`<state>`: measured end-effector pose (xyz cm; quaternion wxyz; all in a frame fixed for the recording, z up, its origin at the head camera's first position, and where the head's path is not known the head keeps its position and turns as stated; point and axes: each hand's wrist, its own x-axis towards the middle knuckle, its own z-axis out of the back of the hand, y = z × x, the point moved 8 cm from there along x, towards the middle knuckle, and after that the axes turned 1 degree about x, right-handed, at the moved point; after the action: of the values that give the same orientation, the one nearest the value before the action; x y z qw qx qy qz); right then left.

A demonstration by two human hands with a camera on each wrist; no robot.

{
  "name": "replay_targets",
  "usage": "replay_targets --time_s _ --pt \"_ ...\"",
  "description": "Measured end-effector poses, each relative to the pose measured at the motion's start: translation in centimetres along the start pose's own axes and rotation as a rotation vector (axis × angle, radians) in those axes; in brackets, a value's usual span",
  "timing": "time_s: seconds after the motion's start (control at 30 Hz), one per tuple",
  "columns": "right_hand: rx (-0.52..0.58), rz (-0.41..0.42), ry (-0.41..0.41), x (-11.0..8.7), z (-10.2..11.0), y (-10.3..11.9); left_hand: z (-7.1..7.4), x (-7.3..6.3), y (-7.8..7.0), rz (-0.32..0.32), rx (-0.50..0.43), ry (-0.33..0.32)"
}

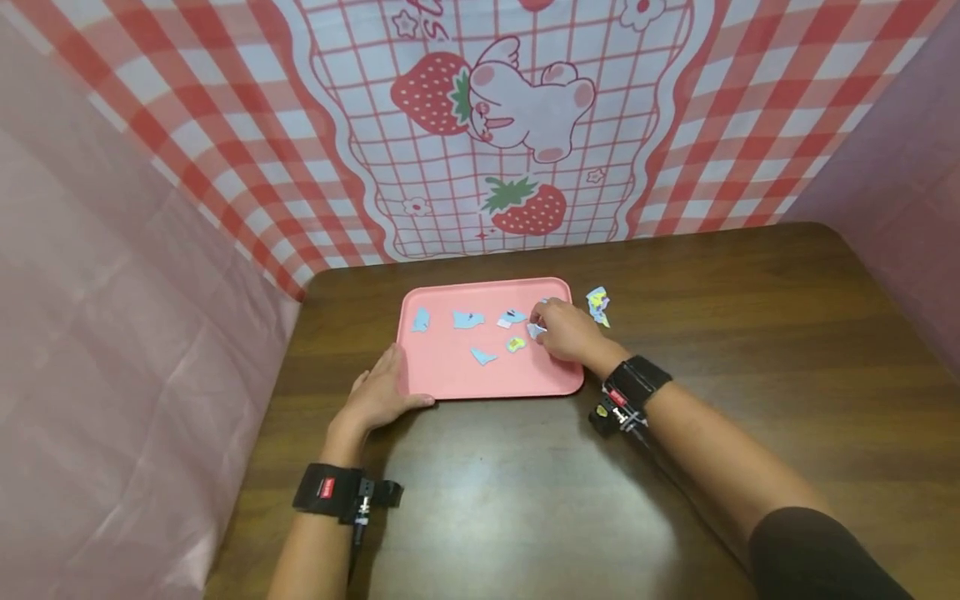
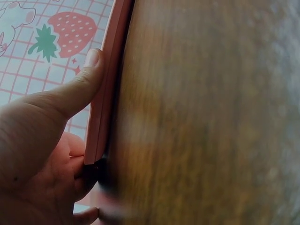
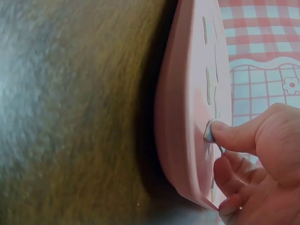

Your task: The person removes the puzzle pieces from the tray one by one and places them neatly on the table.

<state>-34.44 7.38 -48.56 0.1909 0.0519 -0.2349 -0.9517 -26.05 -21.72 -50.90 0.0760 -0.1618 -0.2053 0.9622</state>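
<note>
A pink tray [image 1: 450,379] lies on the table with several light-blue paper pieces on it, irregular in outline. My left hand [image 1: 378,392] rests against the tray's near left corner, fingers straight along the left side and thumb on the front rim [image 2: 101,103]. Over the tray's right part, my right hand [image 1: 572,332] pinches a small light-blue paper piece [image 3: 209,133] between thumb and fingers, close above the tray surface. Nearest to it are a blue-and-white piece [image 1: 513,317] and a yellow-green piece [image 1: 515,343]. Another blue piece behind the right hand is mostly hidden.
To the right of the tray, a small heap of yellow and blue paper pieces [image 1: 597,305] lies on the brown wooden table [image 1: 480,500]. Behind the table hangs a red-and-white checked cloth [image 1: 345,167] with strawberries. Pink curtains [image 1: 112,333] flank both sides.
</note>
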Motion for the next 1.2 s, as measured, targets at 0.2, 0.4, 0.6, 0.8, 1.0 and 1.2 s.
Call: replay_targets --time_s 0.2,0.4,0.6,0.8,1.0,1.2 --pt "0.075 0.028 -0.019 0.1 0.1 -0.1 0.1 0.0 0.0 0.0 -0.002 -0.004" --pt "0.126 0.05 -0.06 0.3 0.3 -0.5 0.1 0.1 -0.1 -0.004 0.004 0.0" --pt "0.207 0.027 -0.12 0.2 1.0 -1.1 0.1 0.2 0.0 0.001 0.014 0.007" --pt "0.356 -0.05 -0.153 0.1 1.7 -2.3 -0.1 0.0 0.1 0.009 0.006 0.017" --pt "0.452 -0.117 -0.208 -0.5 3.1 -4.0 -0.1 0.0 0.1 0.0 0.005 0.007" --pt "0.409 -0.176 -0.291 -1.0 5.1 -6.5 -0.1 0.1 0.0 -0.004 0.008 0.008"
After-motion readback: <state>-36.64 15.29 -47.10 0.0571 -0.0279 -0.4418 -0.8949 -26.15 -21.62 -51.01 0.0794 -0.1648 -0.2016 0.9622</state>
